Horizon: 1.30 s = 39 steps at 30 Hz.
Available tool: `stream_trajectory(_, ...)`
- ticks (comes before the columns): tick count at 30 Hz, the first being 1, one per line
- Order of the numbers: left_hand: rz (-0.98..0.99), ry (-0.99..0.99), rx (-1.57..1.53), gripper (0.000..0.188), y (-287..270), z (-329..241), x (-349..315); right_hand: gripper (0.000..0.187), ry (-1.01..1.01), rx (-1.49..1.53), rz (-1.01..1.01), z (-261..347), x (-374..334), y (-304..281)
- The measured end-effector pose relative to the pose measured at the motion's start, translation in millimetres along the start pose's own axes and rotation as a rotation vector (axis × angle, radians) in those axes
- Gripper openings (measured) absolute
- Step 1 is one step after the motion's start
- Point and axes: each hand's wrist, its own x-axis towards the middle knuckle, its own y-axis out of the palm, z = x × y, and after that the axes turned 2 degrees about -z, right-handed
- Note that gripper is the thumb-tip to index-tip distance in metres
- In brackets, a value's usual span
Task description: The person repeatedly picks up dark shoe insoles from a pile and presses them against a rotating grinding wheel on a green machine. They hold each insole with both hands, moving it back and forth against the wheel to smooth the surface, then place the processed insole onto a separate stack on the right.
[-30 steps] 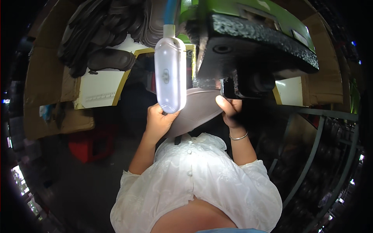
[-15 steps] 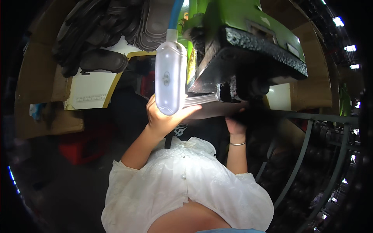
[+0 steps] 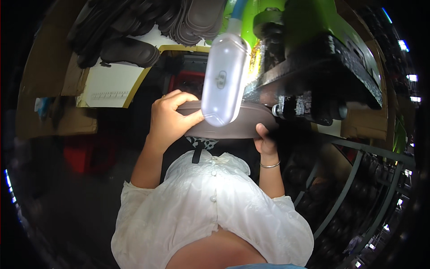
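Head view: I see the brown sole (image 3: 251, 124) held between two grips, the left hand (image 3: 166, 116) pinching one end between thumb and fingers, the right hand (image 3: 266, 141) holding the other end, its thumb on the near edge. A white lamp (image 3: 225, 80) hangs between them, covering part of the sole. A green machine (image 3: 333, 20) stands beyond the right grip; dark soles (image 3: 204, 17) lie piled beyond the left.

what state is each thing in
white translucent oblong lamp: lit
brown flat rounded piece: gripped in both hands
bare left hand: gripping its left end
bare right hand: gripping its right end
dark grey sole-shaped pieces: heaped
green and black machine: running or stopped, cannot tell
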Motion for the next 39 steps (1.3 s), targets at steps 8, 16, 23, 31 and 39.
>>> stream_trajectory(8, 0.163, -0.150, -0.144, 0.019, 21, 44, -42, 0.020, -0.074, -0.327, 0.121, 43, 24, 42)
stream_trajectory(16, 0.456, -0.303, -0.200, 0.021, 79, 56, -72, 0.038, -0.123, -0.799, 0.295, 32, 59, 6)
stream_trajectory(23, 0.297, -0.346, -0.198, 0.018, 73, 103, -74, 0.083, -0.391, -0.550, -1.192, 156, 161, -238)
stream_trajectory(31, 0.257, -0.377, -0.266, 0.017, 89, 81, -66, 0.100, -0.216, -0.571, -1.312, 171, 221, -233)
stream_trajectory(39, 0.298, -0.465, -0.524, 0.018, 77, 82, -62, 0.049, -0.446, -0.418, -1.058, 174, 134, -312)
